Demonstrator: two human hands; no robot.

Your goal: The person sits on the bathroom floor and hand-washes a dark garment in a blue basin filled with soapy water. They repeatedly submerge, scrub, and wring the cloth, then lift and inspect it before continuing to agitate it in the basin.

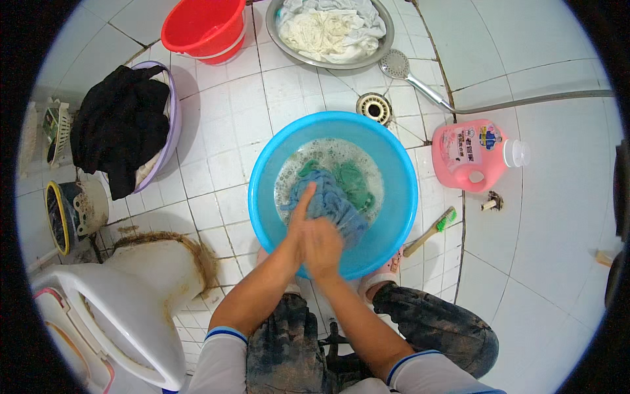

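Note:
A blue plastic basin point(259, 147) holds soapy, bubbly water. In it lie a wet blue cloth point(330, 194) and a green cloth point(355, 184). My left hand point(299, 216) grips the blue cloth at its near left side, one digit stretched out along the fabric. Pressed close beside it, my right hand point(324, 244) is curled against the same cloth and blurred by motion. The fingers of both hands are partly hidden. Some of the blue cloth spreads out to the right of my hands, over the water.
Around the basin are a scrub brush point(430, 231), a pink detergent jug point(467, 155), a shower head point(394, 64), a floor drain point(374, 107), a metal bowl point(389, 37) of pale laundry, a red bucket point(204, 29), a purple tub point(172, 128) heaped with dark clothes, and a toilet point(123, 315).

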